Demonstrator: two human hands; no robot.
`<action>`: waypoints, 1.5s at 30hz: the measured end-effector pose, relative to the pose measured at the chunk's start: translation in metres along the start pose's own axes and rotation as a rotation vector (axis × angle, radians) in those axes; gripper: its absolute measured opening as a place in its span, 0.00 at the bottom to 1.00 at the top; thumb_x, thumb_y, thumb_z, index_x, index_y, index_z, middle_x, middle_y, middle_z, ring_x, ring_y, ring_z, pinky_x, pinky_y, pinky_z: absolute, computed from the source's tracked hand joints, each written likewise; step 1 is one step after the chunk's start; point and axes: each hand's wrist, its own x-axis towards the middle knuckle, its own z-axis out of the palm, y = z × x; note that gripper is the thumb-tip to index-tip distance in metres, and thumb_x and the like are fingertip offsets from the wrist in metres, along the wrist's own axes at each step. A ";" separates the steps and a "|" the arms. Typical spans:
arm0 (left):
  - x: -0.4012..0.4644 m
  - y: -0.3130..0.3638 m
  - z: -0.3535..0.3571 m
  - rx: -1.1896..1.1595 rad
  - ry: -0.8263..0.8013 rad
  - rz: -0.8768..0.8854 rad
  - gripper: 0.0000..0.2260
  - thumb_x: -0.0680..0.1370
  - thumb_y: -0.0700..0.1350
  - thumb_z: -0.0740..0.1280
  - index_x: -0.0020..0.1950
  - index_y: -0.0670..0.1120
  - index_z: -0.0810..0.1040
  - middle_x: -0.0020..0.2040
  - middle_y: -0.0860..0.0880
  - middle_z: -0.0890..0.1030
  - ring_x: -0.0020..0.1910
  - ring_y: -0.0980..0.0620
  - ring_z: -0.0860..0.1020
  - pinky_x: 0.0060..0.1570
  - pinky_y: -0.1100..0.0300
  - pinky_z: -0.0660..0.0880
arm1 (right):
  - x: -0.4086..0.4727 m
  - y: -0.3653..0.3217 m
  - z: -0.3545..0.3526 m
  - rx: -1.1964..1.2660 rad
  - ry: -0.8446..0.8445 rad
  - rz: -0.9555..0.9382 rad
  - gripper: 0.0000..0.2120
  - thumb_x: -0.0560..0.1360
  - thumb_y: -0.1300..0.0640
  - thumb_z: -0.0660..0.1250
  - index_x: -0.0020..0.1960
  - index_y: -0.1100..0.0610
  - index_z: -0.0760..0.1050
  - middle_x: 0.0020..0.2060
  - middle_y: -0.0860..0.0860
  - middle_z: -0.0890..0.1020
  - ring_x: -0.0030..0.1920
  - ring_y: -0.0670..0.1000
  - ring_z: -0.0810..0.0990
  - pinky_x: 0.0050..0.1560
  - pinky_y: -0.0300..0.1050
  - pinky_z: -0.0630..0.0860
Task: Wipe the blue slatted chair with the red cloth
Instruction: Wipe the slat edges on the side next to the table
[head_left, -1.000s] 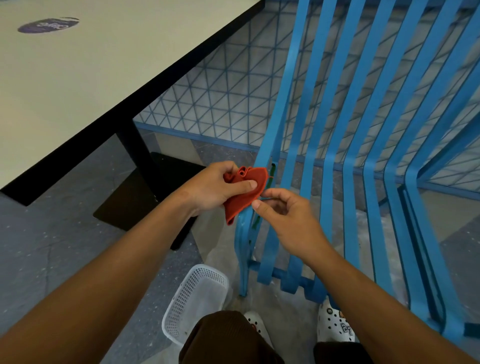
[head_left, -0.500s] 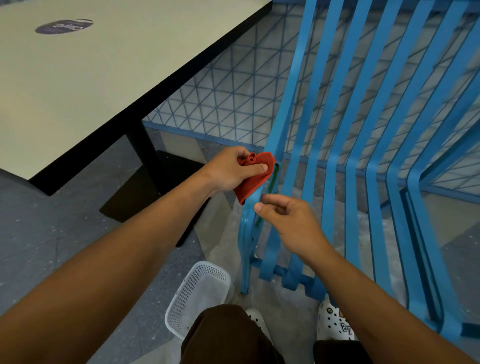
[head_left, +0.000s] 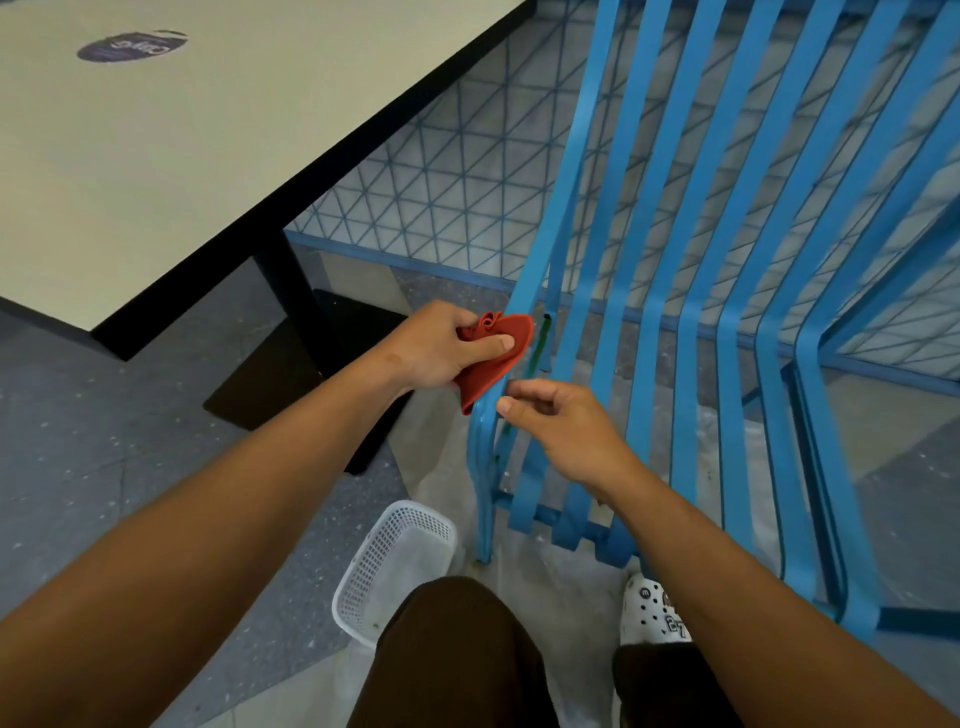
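At the outer left slat of the blue slatted chair (head_left: 691, 332), the red cloth (head_left: 496, 358) is bunched into a thick fold, its smooth rounded edge touching the slat where seat bends up into back. The cloth looks soft and matte, gathered into pleats near the fingers and hanging to a point below. The chair is made of flat, painted bands that run parallel, curve at the seat and loop under at the front edge; a thin green strip shows just beside the cloth. The left hand (head_left: 447, 345) grips the cloth, thumb laid across its face and fingers curled behind. The right hand (head_left: 561, 426) sits just below and beside it, thumb and forefinger pinched at the slat's edge; whether they hold anything cannot be told. A white perforated plastic basket (head_left: 395, 561) stands on the speckled grey floor (head_left: 104, 441) near the chair's front leg.
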 end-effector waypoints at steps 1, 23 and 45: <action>-0.003 -0.004 0.000 0.015 0.002 0.008 0.21 0.72 0.62 0.73 0.50 0.45 0.85 0.43 0.45 0.87 0.46 0.47 0.86 0.50 0.43 0.83 | 0.000 0.001 -0.001 0.002 -0.016 0.002 0.06 0.79 0.56 0.71 0.54 0.48 0.83 0.49 0.47 0.87 0.52 0.43 0.85 0.58 0.37 0.79; -0.038 -0.035 0.019 0.103 0.157 0.131 0.11 0.76 0.52 0.74 0.41 0.46 0.83 0.35 0.44 0.83 0.31 0.57 0.76 0.32 0.63 0.73 | 0.029 -0.012 -0.011 0.118 0.188 0.026 0.10 0.80 0.48 0.68 0.53 0.51 0.85 0.47 0.46 0.88 0.55 0.42 0.84 0.57 0.35 0.72; -0.030 -0.051 0.020 0.085 0.156 0.181 0.15 0.75 0.57 0.74 0.43 0.44 0.81 0.36 0.43 0.82 0.32 0.56 0.76 0.34 0.54 0.75 | 0.042 -0.023 -0.016 0.032 0.189 0.130 0.15 0.79 0.43 0.67 0.48 0.52 0.86 0.45 0.46 0.88 0.55 0.45 0.85 0.47 0.40 0.68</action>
